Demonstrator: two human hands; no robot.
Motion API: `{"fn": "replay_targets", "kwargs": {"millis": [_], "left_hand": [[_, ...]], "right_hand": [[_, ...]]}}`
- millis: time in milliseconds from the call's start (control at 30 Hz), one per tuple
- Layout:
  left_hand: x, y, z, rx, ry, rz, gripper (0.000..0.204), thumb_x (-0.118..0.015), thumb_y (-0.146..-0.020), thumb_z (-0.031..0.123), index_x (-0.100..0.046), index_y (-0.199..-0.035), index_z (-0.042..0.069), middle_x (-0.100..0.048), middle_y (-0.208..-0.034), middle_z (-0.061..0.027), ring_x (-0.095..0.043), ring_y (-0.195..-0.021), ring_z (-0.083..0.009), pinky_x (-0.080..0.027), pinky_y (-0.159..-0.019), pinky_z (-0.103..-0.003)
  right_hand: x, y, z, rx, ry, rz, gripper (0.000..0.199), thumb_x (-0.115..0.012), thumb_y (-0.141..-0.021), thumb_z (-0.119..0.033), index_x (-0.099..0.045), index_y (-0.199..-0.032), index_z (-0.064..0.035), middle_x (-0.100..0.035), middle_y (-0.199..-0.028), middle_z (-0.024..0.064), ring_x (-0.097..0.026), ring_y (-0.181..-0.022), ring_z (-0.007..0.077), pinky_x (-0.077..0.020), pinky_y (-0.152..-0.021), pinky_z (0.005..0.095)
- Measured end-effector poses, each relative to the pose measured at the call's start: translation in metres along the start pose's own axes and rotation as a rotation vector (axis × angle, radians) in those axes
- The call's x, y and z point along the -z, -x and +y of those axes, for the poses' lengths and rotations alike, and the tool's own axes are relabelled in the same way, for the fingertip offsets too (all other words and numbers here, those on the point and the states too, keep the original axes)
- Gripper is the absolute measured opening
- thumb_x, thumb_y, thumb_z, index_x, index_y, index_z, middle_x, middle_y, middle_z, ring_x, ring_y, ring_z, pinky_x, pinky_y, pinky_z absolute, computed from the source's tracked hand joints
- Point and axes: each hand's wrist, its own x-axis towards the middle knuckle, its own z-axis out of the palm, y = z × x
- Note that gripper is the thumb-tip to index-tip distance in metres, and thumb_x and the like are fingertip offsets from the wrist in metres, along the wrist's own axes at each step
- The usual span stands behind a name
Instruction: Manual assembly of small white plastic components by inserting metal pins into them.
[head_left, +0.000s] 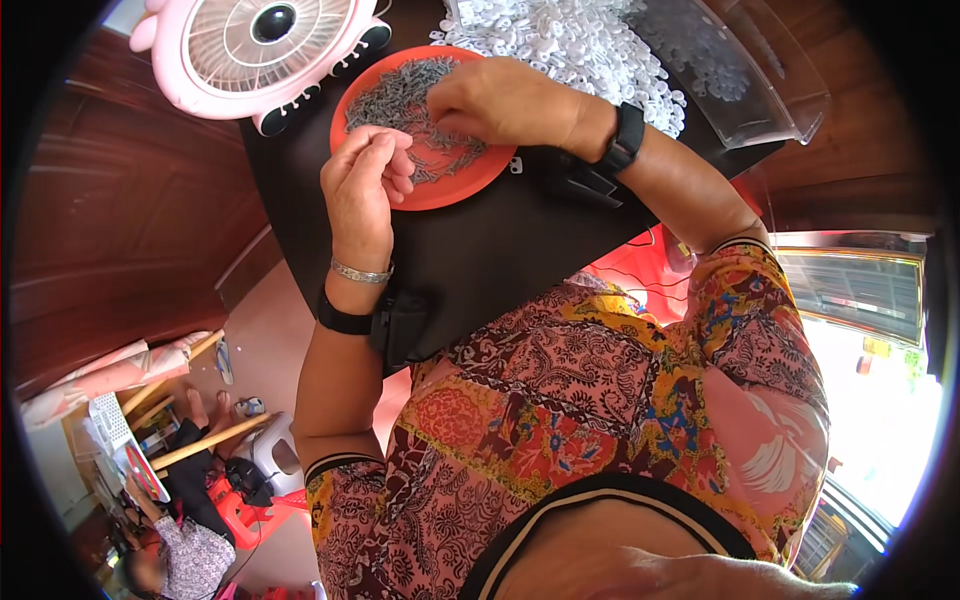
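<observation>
- Orange plate (455,185) on a black worktop (500,240), set toward its far left corner, carries a loose heap of small grey metal pieces (400,95) spread over most of its surface.
- Right hand (500,100) reaches across the plate from the right, knuckles up, fingertips curled down into the grey pieces at the plate's middle; whether a piece is pinched between them cannot be told.
- Left hand (365,180) hovers over the plate's near left rim, fingers curled together toward the thumb as if pinching something small; what it holds, if anything, is too small to make out.
- White plastic pieces (570,45) lie in a large pile along the worktop's far edge, just beyond the plate, partly under a clear plastic tray (750,80) at the far right corner.
- One lone white piece (515,165) sits on the worktop just off the plate's right rim.
- Judged from the full plate and the big white pile, much of the sorting or assembly appears left to do; no finished batch shows.
- Pink desk fan (265,45) stands at the far left corner, touching or just beside the plate.
- Both wrists wear black bands; the left also has a silver bracelet (360,272).
</observation>
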Motion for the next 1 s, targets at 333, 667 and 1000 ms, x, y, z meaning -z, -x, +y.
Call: {"fn": "replay_targets", "kwargs": {"millis": [333,667,1000], "left_hand": [[-0.001,0.000,0.002,0.002,-0.006,-0.033,0.019,-0.051,-0.090,0.016,-0.064,-0.084,0.002,-0.056,-0.065,-0.0007,-0.050,-0.052,-0.0068,-0.036,-0.047,-0.019],[-0.001,-0.001,0.000,0.025,0.004,-0.039,0.020,-0.051,-0.090,0.016,-0.064,-0.083,0.002,-0.057,-0.065,-0.0007,-0.050,-0.052,-0.0072,-0.036,-0.047,-0.019],[0.000,0.000,-0.002,0.029,0.019,-0.019,0.019,-0.052,-0.089,0.016,-0.064,-0.082,0.002,-0.057,-0.065,-0.0008,-0.050,-0.051,-0.0074,-0.036,-0.047,-0.019]], "right_hand": [[0.027,0.012,-0.013,-0.170,0.015,0.056,0.016,-0.063,-0.083,-0.022,-0.060,-0.081,-0.0060,-0.060,-0.069,0.0119,-0.059,-0.064,0.0322,-0.0469,-0.059,0.0409],[0.026,0.086,-0.033,-0.020,0.081,-0.067,0.014,-0.063,-0.080,-0.012,-0.061,-0.092,-0.0060,-0.060,-0.088,0.0084,-0.061,-0.083,0.0278,-0.0509,-0.068,0.0371],[0.009,0.087,-0.027,-0.111,0.031,-0.014,0.011,-0.062,-0.080,-0.014,-0.058,-0.087,-0.0059,-0.058,-0.085,0.0091,-0.062,-0.077,0.0296,-0.0509,-0.066,0.0398]]}}
